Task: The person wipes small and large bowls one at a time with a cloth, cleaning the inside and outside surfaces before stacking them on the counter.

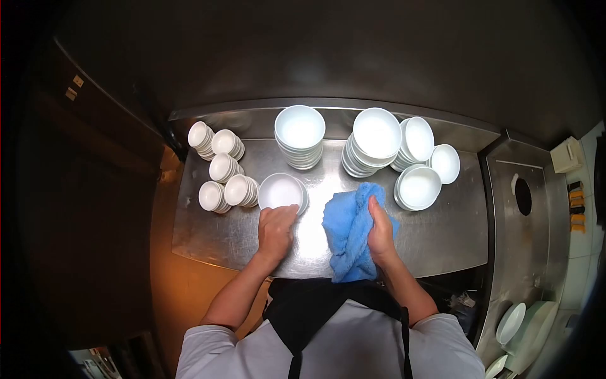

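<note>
My left hand (276, 231) is closed on the near rim of a white bowl (281, 189), its fingers curled over the edge. That bowl rests near the middle of the steel counter and seems to have another stacked under it. In my right hand (380, 232) is a bunched blue cloth (349, 224), gripped with the thumb up along its right side. The cloth hangs over the counter's front part. Whether anything is inside its folds is hidden.
Several stacks of small white cups (221, 167) stand at the left. A tall bowl stack (300, 129) is at the back, with more bowl stacks (377, 134) to its right. A steel sink counter (524, 252) with plates (510, 323) lies at far right. A wall closes the back.
</note>
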Available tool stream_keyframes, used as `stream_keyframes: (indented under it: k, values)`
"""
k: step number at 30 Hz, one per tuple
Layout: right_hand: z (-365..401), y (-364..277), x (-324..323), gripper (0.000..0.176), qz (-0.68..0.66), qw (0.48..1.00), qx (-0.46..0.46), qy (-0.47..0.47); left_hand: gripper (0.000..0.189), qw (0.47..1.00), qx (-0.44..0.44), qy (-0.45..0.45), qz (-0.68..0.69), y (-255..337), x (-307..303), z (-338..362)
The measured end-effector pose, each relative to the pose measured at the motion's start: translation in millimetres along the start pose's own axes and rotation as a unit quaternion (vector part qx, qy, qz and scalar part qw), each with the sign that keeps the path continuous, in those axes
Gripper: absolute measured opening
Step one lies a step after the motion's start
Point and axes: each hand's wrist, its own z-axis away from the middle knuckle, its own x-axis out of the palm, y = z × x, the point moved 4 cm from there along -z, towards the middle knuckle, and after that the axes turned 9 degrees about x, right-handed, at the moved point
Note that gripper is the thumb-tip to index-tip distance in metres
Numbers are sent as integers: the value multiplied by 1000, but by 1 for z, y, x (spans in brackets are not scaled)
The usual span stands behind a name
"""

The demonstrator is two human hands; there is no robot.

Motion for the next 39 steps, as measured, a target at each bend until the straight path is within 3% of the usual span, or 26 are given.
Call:
stream_keyframes:
  k: [10,13,14,17,19,22,25,29,34,36,37,39]
  values:
    - [1,-1,-2,43,-25,999,-1,21,21,997,-22,-77,23,-6,13,-1]
    - [4,-10,4,43,-52,998,-10,28,26,968,-58,-243,18,-7,3,-29]
    - [4,-10,5,44,-48,999,-15,21,31,993,0,-116,12,-1,-7,-40]
    - [-2,-6,1,46,-29,999,-21,-2,30,999,36,-21,32,0,-23,-90]
    - [-7,1,-4,51,-1,1000,-14,-24,27,994,94,21,-58,-6,-19,-121]
    - [0,-1,2,50,20,999,-8,-28,23,966,142,-25,-215,-28,-2,-146]
    - [6,-7,1,49,37,999,-26,-21,19,953,20,-285,-99,-48,2,-159]
    - [5,-4,-7,47,8,1000,3,-14,31,953,-5,-301,-16,-53,-4,-165]
    - [-2,11,-8,43,-5,1000,9,24,32,972,-29,-222,66,-63,4,-162]
    - [-3,11,-8,45,1,1000,18,-22,28,974,-40,-217,51,-61,1,-164]
    - [-2,9,-5,47,4,999,23,-45,26,984,-39,-162,62,-62,-5,-165]
    - [6,0,1,44,-4,1000,-1,-2,22,995,-33,-51,83,-64,-17,-167]
